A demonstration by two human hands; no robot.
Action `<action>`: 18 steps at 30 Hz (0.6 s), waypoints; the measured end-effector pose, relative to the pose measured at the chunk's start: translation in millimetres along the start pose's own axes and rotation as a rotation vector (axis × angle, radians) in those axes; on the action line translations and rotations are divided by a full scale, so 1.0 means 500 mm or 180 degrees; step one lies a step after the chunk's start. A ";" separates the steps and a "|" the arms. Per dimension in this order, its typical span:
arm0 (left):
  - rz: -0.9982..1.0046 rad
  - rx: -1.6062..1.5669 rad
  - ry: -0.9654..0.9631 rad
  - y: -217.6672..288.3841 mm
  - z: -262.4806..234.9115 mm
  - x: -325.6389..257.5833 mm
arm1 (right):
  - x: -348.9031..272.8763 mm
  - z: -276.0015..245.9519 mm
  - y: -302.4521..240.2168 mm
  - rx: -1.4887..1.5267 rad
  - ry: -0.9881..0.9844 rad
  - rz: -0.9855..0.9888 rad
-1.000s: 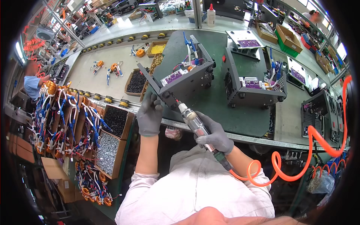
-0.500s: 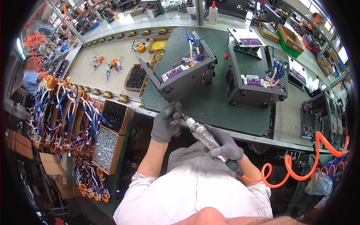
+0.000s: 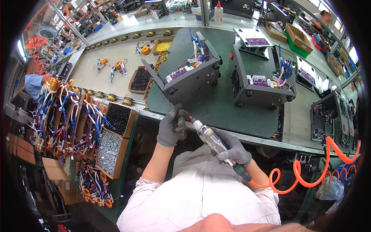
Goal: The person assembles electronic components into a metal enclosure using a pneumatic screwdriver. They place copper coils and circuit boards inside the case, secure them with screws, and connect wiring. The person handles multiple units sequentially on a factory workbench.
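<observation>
My right hand (image 3: 234, 149), in a grey glove, is wrapped round a pneumatic screwdriver (image 3: 211, 140) that slants up and left. Its thin bit points at the fingers of my left hand (image 3: 170, 125), also gloved in grey. Those fingers are curled together beside the bit's tip; anything small between them is hidden. Just beyond, on the green work board (image 3: 208, 112), stands a dark grey metal housing (image 3: 193, 83) with a purple circuit board and blue-and-white leads inside. A second, similar housing (image 3: 262, 94) stands to its right.
An orange coiled air hose (image 3: 297, 174) runs right from the screwdriver. At left are boxes of black screws (image 3: 118, 120) and silver screws (image 3: 110, 152), beside hanging bundles of wired copper coils (image 3: 62, 112). A box of black parts (image 3: 142, 79) sits by the board. Another person (image 3: 34, 83) is at far left.
My left fingers and the screwdriver's tip have shifted slightly, the tip moving a little right. Both hands otherwise keep their positions, and the housings shift only slightly in view.
</observation>
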State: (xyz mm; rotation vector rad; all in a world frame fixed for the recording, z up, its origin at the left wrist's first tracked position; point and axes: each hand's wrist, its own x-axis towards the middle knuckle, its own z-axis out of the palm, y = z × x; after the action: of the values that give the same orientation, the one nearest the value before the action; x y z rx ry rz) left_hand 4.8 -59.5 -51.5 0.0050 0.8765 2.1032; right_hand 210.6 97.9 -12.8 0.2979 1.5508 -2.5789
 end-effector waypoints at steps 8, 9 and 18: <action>-0.0396 -0.0431 -0.0570 -0.014 -0.023 0.017 | 0.008 -0.001 0.011 -0.0070 -0.0147 0.0009; -0.0386 -0.0339 -0.0506 -0.015 -0.021 0.016 | 0.009 0.000 0.009 -0.0072 -0.0150 0.0037; -0.0072 0.1030 0.0400 -0.012 0.018 -0.006 | 0.011 0.023 -0.028 -0.2829 0.0163 0.0300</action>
State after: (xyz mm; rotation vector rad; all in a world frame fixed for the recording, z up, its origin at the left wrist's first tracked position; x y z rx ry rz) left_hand 13.9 -54.0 -47.3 0.0326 1.2787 1.9359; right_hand 201.3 94.5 3.4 0.3147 2.4068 -1.5838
